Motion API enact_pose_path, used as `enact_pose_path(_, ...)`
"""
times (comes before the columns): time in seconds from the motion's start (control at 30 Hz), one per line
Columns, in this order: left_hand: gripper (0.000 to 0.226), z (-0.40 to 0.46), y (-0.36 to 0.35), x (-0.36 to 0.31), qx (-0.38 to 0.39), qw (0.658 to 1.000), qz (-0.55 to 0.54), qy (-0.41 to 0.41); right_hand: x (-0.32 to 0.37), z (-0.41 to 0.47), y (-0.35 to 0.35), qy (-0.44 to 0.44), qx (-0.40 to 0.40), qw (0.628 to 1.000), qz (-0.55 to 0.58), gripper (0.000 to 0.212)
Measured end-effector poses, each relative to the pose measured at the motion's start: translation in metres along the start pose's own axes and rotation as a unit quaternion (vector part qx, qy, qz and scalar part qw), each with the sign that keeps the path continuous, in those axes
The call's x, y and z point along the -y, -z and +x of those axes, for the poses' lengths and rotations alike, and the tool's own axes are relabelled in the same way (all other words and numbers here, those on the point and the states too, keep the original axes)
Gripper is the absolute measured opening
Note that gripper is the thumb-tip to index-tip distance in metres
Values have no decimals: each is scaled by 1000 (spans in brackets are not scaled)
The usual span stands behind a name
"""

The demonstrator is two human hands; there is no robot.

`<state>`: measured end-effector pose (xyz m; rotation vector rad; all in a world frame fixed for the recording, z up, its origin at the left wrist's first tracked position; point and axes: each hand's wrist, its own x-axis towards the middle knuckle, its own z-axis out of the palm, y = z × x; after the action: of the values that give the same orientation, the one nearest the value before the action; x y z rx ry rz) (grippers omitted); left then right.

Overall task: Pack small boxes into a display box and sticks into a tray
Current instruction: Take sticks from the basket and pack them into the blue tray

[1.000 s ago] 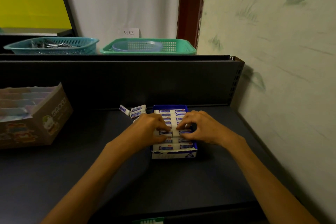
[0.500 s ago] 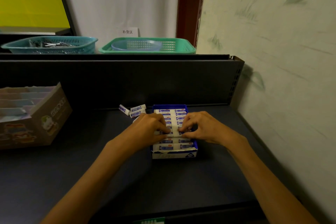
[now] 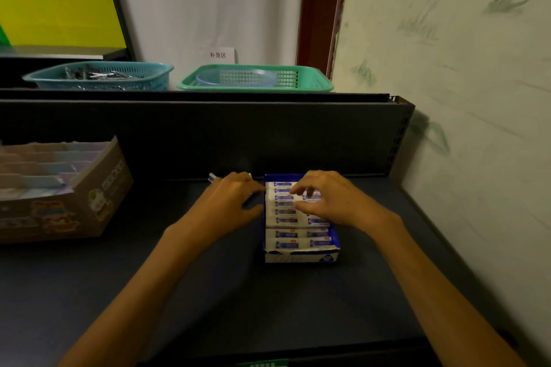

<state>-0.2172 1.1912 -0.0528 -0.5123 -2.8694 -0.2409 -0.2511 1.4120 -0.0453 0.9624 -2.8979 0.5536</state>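
Head view, the only one. The display box (image 3: 301,255), blue and white, sits on the dark counter (image 3: 208,292) at centre, nearly filled with two columns of small boxes (image 3: 286,243) lying flat in rows. A second ago both hands pressed together on the middle rows; now they have parted. The left hand (image 3: 226,202) has moved off the display box to about 9 o'clock of it, over the spot where the loose small boxes lay near the back edge; one end of a loose box (image 3: 212,177) shows at 11 o'clock of the hand. Fingers loosely curled, palm down; whether they already grip a box cannot be told. The right hand (image 3: 328,199) has shifted toward 12 o'clock over the far rows, fingertips bent down onto the packed boxes, pressing rather than clasping anything. Judgement: seating of the middle rows is done, and the left hand is going for the remaining loose pieces to fill the far end. A cardboard tray box (image 3: 59,188) stands at 9 o'clock, well apart; two baskets (image 3: 256,80) sit on the shelf at 12 o'clock.
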Motion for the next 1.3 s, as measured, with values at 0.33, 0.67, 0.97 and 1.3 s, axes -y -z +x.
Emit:
enact_pose_path(0.33,56,-18,6,62,52,991,53,110,38,50,-16,32,17,998,-44,38)
enact_pose_path(0.67,61,-12,-5,99,63,989,21,134,59,90,-40,18,78,995,-64,44)
enact_pose_path(0.97,54,13,-16,111,63,997,-6,48,62,99,-46,7,111,991,-69,37)
enact_pose_path(1.3,35,15,-21,116,75,995,-30,50,60,98,-52,0,118,992,-48,30)
